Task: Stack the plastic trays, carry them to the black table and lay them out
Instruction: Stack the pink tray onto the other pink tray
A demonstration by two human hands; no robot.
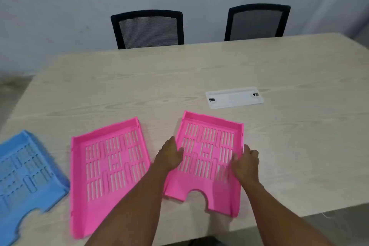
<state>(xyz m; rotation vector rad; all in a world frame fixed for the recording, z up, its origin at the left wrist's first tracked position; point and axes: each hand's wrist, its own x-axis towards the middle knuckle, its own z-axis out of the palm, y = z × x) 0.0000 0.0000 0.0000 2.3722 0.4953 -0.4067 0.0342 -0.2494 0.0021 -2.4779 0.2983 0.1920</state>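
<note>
Three slotted plastic trays lie on a pale wooden table (199,70). The right pink tray (207,146) sits between my hands. My left hand (169,156) grips its left wall, thumb inside the tray. My right hand (246,161) grips its right wall, thumb over the slotted floor. A second pink tray (107,168) lies flat to the left, apart from the first. A blue tray (26,173) lies at the far left, partly cut off by the frame edge.
A white cable cover plate (234,97) is set into the table behind the right tray. Two black mesh chairs (147,29) (257,22) stand at the far side against a grey wall. The table's near edge runs close to my forearms.
</note>
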